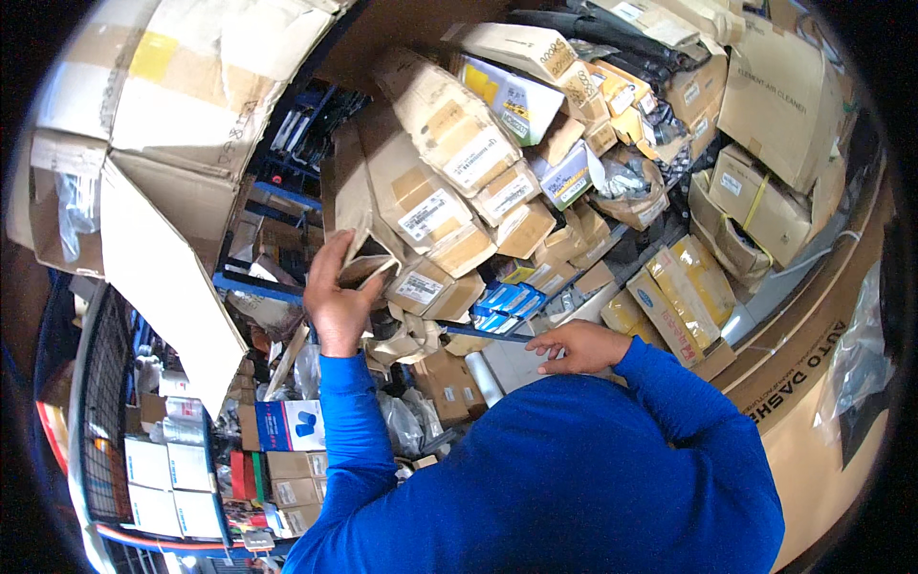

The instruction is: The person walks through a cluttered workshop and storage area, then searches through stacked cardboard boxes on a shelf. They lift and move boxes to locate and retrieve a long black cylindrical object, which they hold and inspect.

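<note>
My left hand (341,295) grips the near end of a long, narrow cardboard box (352,196); fingers lie along its left side, with the thumb at the lower edge. That end gapes, and its inside is dark. Against it on the right lean brown cartons (413,203) with white labels. My right hand (580,346) is by the blue shelf edge (483,332), its fingers loosely stretched to the left and holding nothing visible. Beyond that edge sit several small blue-and-white boxes (510,304). A taped yellowish carton (679,297) stands just right of my right hand.
A large carton with a hanging flap (163,277) juts in at the left. Below it are white boxes (172,488) beside a dark mesh panel (103,421). Stacked cartons (779,105) fill the far right; clear plastic wrap (856,354) lies over a big box there.
</note>
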`<act>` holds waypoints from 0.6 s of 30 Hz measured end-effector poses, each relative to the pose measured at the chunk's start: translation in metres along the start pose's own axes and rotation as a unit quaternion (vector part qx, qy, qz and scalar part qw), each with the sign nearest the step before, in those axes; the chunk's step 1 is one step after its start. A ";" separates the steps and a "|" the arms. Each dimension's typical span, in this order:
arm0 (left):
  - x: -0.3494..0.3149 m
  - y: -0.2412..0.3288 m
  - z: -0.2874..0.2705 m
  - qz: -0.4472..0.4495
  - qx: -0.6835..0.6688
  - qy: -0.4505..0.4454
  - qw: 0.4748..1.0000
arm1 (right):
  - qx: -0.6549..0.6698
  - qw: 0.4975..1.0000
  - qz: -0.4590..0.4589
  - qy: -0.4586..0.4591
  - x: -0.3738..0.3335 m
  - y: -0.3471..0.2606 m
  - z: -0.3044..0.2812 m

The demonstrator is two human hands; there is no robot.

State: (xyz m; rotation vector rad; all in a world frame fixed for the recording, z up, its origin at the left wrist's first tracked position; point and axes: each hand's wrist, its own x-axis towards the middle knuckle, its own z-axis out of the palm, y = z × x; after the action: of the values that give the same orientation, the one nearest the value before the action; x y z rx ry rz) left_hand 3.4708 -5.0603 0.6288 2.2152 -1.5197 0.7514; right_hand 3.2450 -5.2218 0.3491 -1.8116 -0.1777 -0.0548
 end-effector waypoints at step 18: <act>-0.040 0.017 0.024 -0.063 0.003 0.009 0.998 | 0.006 1.000 -0.005 -0.010 0.002 0.021 0.008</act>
State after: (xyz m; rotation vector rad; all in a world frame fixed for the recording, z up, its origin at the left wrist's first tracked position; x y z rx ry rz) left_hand 3.4487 -5.0501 0.5858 2.2775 -1.3552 0.7351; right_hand 3.2497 -5.2186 0.3277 -1.7992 -0.2003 -0.0426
